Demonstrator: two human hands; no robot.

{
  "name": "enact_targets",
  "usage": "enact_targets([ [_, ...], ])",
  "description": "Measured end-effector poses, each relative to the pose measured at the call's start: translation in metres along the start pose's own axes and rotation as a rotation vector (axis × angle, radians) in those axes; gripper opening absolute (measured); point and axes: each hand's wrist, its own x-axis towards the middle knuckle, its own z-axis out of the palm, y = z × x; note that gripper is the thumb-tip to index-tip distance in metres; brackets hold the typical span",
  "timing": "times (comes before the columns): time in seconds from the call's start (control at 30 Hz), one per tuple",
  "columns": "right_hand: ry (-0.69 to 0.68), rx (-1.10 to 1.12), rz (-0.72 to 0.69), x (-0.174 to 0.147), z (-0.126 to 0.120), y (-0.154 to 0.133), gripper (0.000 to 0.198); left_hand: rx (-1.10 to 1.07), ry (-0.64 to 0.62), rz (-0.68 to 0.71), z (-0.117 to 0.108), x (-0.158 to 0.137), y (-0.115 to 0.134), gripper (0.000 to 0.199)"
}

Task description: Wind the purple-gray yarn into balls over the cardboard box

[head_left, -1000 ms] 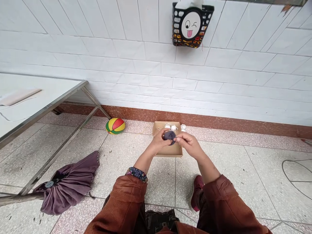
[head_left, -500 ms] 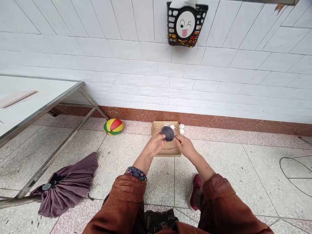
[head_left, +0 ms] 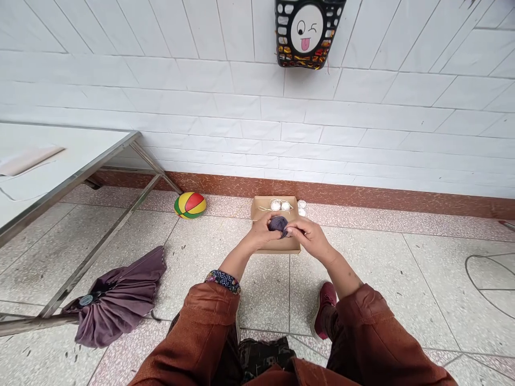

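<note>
A dark grey-purple ball of yarn is in my left hand, whose fingers and thumb wrap its left side. My right hand pinches at the ball's right edge, thumb and fingertips together on the yarn; the exact strand is too small to make out. Both hands are above an open shallow cardboard box on the floor. Inside its far end lie two small white balls with thin pale string around them. More white balls rest on the floor by the box's right side.
A striped ball lies by the wall, near a metal-framed table. A folded purple umbrella leans at the left. A black basket hangs on the tiled wall. At right is a thin wire frame.
My right fingers have moved in against the ball of yarn, and it has turned in my left hand. Both hands are slightly lower over the box, uncovering the white balls.
</note>
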Motion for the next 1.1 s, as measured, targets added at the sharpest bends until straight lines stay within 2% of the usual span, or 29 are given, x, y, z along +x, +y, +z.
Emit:
enact_targets([
  [0.13, 0.176, -0.027, 0.096, 0.005, -0.002, 0.017, 0.023, -0.151, -0.299, 0.04, 0.004, -0.008, 0.004, 0.079],
  [0.2, 0.188, -0.033, 0.146, 0.005, 0.001, 0.025, 0.023, -0.286, -0.354, 0.097, 0.006, -0.011, 0.008, 0.077],
  [0.27, 0.157, -0.04, 0.203, 0.004, 0.006, 0.031, 0.024, -0.433, -0.341, 0.108, 0.007, -0.013, 0.012, 0.072],
  [0.4, 0.023, -0.097, 0.293, -0.001, 0.019, 0.036, 0.021, -0.668, -0.175, 0.045, 0.005, -0.01, 0.015, 0.061],
  [0.5, -0.12, -0.145, 0.225, -0.005, 0.029, 0.033, 0.019, -0.715, 0.061, -0.003, 0.001, -0.003, 0.011, 0.045],
  [0.63, -0.277, -0.157, 0.077, -0.008, 0.033, 0.018, 0.02, -0.625, 0.279, -0.097, -0.005, 0.005, 0.004, 0.037],
  [0.77, -0.29, -0.082, -0.024, -0.008, 0.026, 0.001, 0.021, -0.415, 0.322, -0.132, -0.008, 0.008, -0.004, 0.039],
  [0.87, -0.179, -0.003, -0.011, -0.006, 0.015, -0.006, 0.021, -0.214, 0.239, -0.083, -0.007, 0.007, -0.008, 0.048],
  [0.97, -0.013, 0.024, 0.021, -0.001, 0.005, -0.003, 0.021, -0.071, 0.073, -0.029, -0.004, 0.003, -0.009, 0.062],
  [1.1, 0.161, -0.026, 0.075, 0.004, 0.001, 0.012, 0.021, -0.128, -0.22, -0.044, -0.001, -0.007, -0.004, 0.079],
])
